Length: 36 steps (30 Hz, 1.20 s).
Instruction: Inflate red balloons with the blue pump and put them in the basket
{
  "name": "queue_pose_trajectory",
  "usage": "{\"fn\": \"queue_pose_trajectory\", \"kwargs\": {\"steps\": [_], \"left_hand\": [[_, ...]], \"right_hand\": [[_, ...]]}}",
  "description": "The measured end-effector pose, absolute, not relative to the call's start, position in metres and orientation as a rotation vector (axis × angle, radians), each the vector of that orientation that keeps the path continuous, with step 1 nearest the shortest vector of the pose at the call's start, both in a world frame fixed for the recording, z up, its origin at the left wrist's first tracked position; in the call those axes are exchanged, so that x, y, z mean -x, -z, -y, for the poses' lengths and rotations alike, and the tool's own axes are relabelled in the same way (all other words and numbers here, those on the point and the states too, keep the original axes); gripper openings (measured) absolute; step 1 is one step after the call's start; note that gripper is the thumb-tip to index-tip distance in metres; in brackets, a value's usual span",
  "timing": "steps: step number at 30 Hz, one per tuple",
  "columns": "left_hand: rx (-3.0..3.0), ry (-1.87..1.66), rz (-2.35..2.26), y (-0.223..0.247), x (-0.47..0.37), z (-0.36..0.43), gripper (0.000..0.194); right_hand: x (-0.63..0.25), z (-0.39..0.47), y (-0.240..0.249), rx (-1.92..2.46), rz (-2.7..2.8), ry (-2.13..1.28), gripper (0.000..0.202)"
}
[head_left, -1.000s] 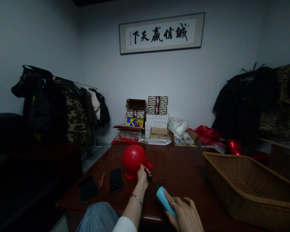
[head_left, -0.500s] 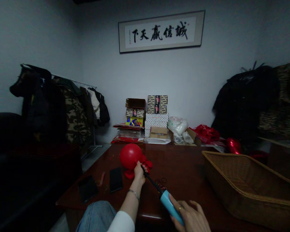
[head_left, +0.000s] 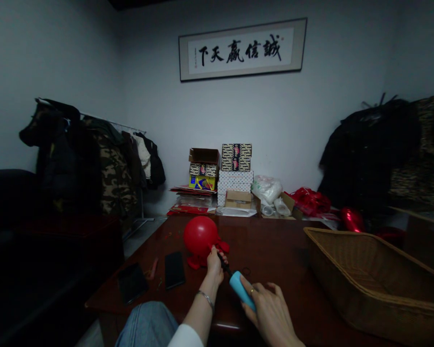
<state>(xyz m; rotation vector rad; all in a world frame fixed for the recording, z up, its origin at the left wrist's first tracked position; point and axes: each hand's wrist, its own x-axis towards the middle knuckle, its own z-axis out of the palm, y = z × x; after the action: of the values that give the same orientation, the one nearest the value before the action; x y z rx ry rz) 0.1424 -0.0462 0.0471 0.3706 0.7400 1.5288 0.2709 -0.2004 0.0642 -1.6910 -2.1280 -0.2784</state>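
Note:
A round red balloon (head_left: pixel 199 234) is partly blown up above the dark wooden table (head_left: pixel 275 250). My left hand (head_left: pixel 214 264) pinches the balloon's neck onto the black nozzle of a hand pump. My right hand (head_left: pixel 269 311) grips the pump's light blue handle (head_left: pixel 241 289), pushed in close to the nozzle. A small heap of flat red balloons (head_left: pixel 222 249) lies on the table just behind my left hand.
Two dark phones (head_left: pixel 174 269) (head_left: pixel 130 283) lie on the table's left side. A large wicker basket (head_left: pixel 376 274) fills the right side. Boxes (head_left: pixel 235 168), bags and red items are stacked at the far end by the wall. Coats (head_left: pixel 94 164) hang left and right.
My right hand drew the blue handle back and away from the nozzle, then pushed it in again. The balloon stays held on the nozzle and looks about the same size.

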Motion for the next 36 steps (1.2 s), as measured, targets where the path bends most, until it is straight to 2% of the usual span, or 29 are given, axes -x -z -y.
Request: {"fn": "queue_pose_trajectory", "kwargs": {"steps": [14, 29, 36], "left_hand": [[-0.414, -1.55, -0.814, -0.043, -0.146, 0.051, 0.03], [-0.4, -1.622, -0.806, -0.048, -0.123, 0.028, 0.028], [-0.397, -1.628, -0.776, -0.046, -0.124, 0.025, 0.03]], "right_hand": [[-0.26, 0.192, -0.062, 1.733, 2.133, 0.303, 0.053], [-0.312, 0.22, -0.034, 1.445, 2.174, 0.377, 0.058], [-0.314, 0.223, -0.038, 1.5, 2.157, 0.279, 0.056]]}}
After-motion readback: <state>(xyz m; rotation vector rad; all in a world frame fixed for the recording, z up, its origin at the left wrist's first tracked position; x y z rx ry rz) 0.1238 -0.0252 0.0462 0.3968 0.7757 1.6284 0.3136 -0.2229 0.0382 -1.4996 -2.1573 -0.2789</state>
